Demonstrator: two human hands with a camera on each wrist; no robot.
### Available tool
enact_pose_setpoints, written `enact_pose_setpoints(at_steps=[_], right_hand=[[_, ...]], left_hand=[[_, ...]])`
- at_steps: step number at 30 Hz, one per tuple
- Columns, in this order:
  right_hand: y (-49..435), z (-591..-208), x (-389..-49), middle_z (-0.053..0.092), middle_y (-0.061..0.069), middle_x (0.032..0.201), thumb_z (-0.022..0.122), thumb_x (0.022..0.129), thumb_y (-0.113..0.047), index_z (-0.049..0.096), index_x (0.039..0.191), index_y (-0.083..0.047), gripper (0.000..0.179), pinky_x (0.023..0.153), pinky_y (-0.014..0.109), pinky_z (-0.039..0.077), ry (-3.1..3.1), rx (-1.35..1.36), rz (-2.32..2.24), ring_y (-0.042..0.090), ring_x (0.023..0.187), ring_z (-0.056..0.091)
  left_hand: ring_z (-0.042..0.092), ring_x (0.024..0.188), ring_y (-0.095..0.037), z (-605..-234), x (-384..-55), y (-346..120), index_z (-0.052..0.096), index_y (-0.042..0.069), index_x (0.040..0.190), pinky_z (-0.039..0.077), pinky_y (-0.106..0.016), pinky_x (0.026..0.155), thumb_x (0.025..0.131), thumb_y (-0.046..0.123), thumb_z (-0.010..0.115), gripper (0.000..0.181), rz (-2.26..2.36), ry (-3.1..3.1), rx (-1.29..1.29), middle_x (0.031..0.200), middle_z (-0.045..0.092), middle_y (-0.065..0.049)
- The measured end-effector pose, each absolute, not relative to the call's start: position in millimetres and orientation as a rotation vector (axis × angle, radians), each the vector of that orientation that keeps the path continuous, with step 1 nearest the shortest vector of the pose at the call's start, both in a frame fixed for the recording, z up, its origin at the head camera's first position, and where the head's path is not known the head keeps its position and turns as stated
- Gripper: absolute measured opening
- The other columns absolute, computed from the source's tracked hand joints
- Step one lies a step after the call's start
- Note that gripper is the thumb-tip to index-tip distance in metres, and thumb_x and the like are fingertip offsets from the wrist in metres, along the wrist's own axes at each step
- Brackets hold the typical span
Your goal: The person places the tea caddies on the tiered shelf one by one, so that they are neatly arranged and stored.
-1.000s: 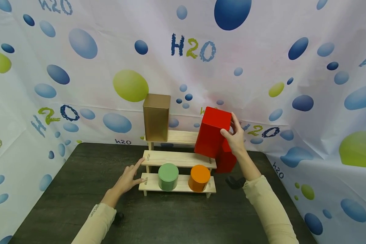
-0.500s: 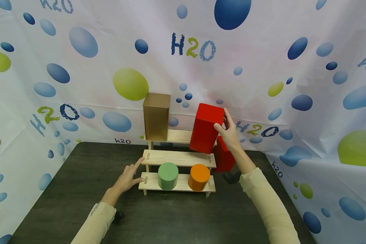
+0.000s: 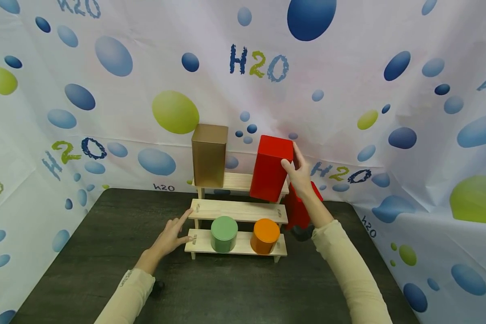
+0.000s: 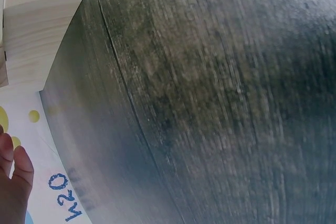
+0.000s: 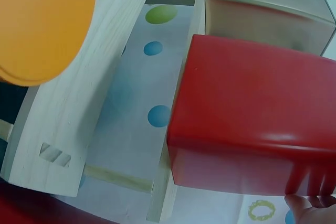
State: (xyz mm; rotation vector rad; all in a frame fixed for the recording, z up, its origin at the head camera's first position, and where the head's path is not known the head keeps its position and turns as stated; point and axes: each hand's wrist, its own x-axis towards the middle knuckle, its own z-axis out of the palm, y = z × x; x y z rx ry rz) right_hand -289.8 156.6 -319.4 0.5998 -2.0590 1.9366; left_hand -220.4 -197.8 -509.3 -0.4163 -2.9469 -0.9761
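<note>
My right hand [image 3: 299, 173] grips a tall red box [image 3: 270, 168] by its upper right side, thumb in front and fingers behind. The box leans slightly, its base at the right end of the top step of a three-step wooden rack [image 3: 239, 210]. In the right wrist view the red box [image 5: 257, 114] fills much of the picture, fingertips at its lower right corner. My left hand [image 3: 168, 238] touches the rack's left side, index finger at the middle step and thumb at the bottom one. The left wrist view catches only part of that hand [image 4: 13, 182] beside the wood.
A gold box [image 3: 209, 157] stands on the top step at left. On the bottom step are a green round tin [image 3: 224, 235] and an orange one [image 3: 265, 237]. Another red object [image 3: 297, 211] is on the dark table [image 3: 235, 292], right of the rack, partly behind my right arm.
My right hand has carried the red box left and slightly up, toward the top step, and the box now leans less. The left hand keeps its place at the rack.
</note>
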Motion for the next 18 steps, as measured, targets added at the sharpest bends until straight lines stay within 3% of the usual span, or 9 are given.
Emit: enact_pose_setpoints(at_steps=[9, 18], right_hand=[[145, -320, -296, 0.014, 0.017, 0.150, 0.050, 0.090, -0.004, 0.012, 0.144, 0.003, 0.067, 0.109, 0.047, 0.011, -2.087, 0.574, 1.892, 0.030, 0.138, 0.011], [138, -320, -301, 0.018, 0.013, 0.150, 0.050, 0.091, -0.010, 0.014, 0.145, 0.001, 0.066, 0.108, 0.044, 0.017, -2.091, 0.585, 1.891, 0.027, 0.138, 0.015]], left_hand=[[0.027, 0.073, -0.019, -510, -219, -197, 0.019, 0.021, 0.146, 0.028, -0.028, 0.052, 0.076, 0.019, 0.074, 0.089, -0.988, -2.945, -0.414, 0.077, 0.037, -0.007], [0.027, 0.073, -0.018, -509, -219, -198, 0.019, 0.022, 0.146, 0.028, -0.028, 0.052, 0.076, 0.019, 0.074, 0.088, -0.987, -2.941, -0.408, 0.077, 0.037, -0.007]])
